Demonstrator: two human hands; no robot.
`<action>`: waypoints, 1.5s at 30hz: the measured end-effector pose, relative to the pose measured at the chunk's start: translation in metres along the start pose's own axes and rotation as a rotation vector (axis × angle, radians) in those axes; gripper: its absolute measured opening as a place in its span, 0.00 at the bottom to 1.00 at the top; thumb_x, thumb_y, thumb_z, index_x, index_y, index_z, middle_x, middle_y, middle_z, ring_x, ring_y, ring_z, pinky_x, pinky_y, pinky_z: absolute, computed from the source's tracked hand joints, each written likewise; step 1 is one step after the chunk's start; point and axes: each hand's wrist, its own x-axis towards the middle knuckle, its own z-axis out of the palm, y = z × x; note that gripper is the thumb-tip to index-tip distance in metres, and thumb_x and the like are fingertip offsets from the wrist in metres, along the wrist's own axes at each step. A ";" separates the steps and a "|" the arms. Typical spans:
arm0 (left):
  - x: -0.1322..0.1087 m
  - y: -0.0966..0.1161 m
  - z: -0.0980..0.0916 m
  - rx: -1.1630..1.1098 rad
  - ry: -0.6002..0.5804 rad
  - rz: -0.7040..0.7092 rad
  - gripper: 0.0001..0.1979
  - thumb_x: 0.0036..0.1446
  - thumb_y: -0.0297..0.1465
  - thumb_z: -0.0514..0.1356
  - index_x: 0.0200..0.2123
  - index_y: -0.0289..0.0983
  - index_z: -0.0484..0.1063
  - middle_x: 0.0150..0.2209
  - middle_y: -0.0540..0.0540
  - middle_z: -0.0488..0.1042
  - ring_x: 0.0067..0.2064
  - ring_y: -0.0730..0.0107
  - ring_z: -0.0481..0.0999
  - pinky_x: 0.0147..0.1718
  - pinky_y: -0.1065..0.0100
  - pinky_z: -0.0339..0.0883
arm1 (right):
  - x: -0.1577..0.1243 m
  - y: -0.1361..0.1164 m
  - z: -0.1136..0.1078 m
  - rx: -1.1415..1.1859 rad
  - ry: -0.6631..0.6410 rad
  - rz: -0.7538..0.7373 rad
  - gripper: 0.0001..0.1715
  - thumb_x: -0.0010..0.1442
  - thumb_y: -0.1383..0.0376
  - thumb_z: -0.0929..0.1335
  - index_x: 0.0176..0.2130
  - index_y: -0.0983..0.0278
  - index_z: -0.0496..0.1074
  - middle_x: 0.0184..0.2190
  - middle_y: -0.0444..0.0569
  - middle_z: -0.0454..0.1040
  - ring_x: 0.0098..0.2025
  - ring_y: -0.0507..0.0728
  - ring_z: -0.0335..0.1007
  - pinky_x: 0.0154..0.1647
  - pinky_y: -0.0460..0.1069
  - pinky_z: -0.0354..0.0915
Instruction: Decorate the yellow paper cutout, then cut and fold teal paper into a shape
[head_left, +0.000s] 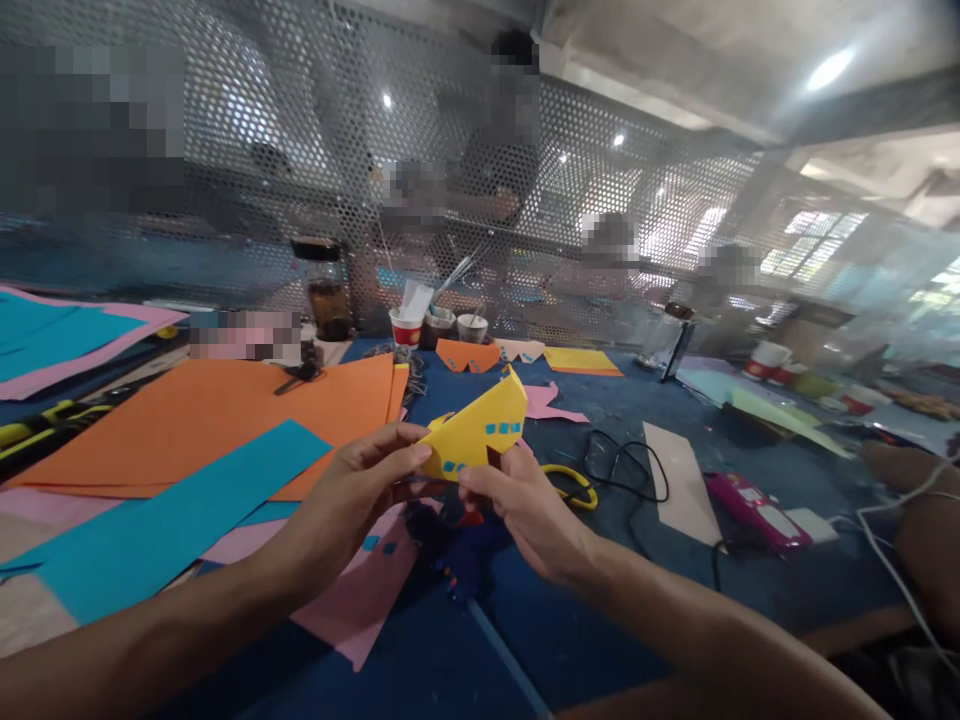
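Both hands hold a folded piece of yellow paper (480,425) above the table; small blue squares are stuck on it in rows. My left hand (379,470) pinches its left end between thumb and fingers. At the lower right edge, my right hand (525,500) grips the paper, thumb in front. Below the hands lies a dark blue glue gun (469,555), partly hidden, with a pale glue stick (510,655) reaching towards me. Beside it is a pink paper piece (360,600) with blue squares. Yellow-handled scissors (589,490) rest just right of my right hand.
Orange sheets (225,410) and a blue paper strip (180,520) cover the left. Cut orange paper (466,355), cups (406,328) and a jar (328,290) stand or lie at the back, before a perforated screen (450,120). A black cable (619,455) and magenta power strip (757,515) lie right.
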 end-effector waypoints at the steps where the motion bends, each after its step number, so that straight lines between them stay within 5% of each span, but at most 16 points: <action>1: 0.000 0.000 0.000 0.007 -0.001 0.003 0.13 0.54 0.42 0.75 0.37 0.42 0.82 0.35 0.49 0.80 0.39 0.66 0.81 0.41 0.67 0.77 | 0.000 0.001 0.000 0.009 0.003 0.002 0.11 0.55 0.61 0.74 0.38 0.64 0.75 0.31 0.43 0.73 0.32 0.52 0.66 0.34 0.47 0.63; 28: -0.003 0.000 0.006 0.025 0.003 0.003 0.13 0.53 0.42 0.75 0.37 0.42 0.83 0.38 0.48 0.84 0.36 0.65 0.83 0.41 0.66 0.79 | 0.002 0.004 0.000 0.050 0.026 0.066 0.10 0.51 0.63 0.74 0.34 0.65 0.76 0.29 0.43 0.73 0.30 0.51 0.65 0.33 0.47 0.62; 39: 0.000 0.001 0.003 -0.016 0.031 -0.030 0.13 0.51 0.41 0.76 0.36 0.42 0.82 0.39 0.48 0.84 0.38 0.64 0.83 0.41 0.67 0.79 | 0.002 0.000 0.000 0.149 -0.058 0.004 0.19 0.51 0.63 0.78 0.44 0.61 0.78 0.47 0.49 0.81 0.46 0.58 0.76 0.51 0.51 0.70; 45: 0.000 0.001 0.001 -0.006 0.045 -0.037 0.13 0.52 0.41 0.76 0.36 0.41 0.82 0.40 0.48 0.83 0.39 0.64 0.83 0.42 0.66 0.80 | 0.004 0.004 -0.004 0.135 -0.098 -0.006 0.20 0.54 0.63 0.78 0.47 0.60 0.78 0.48 0.49 0.82 0.52 0.60 0.77 0.57 0.53 0.70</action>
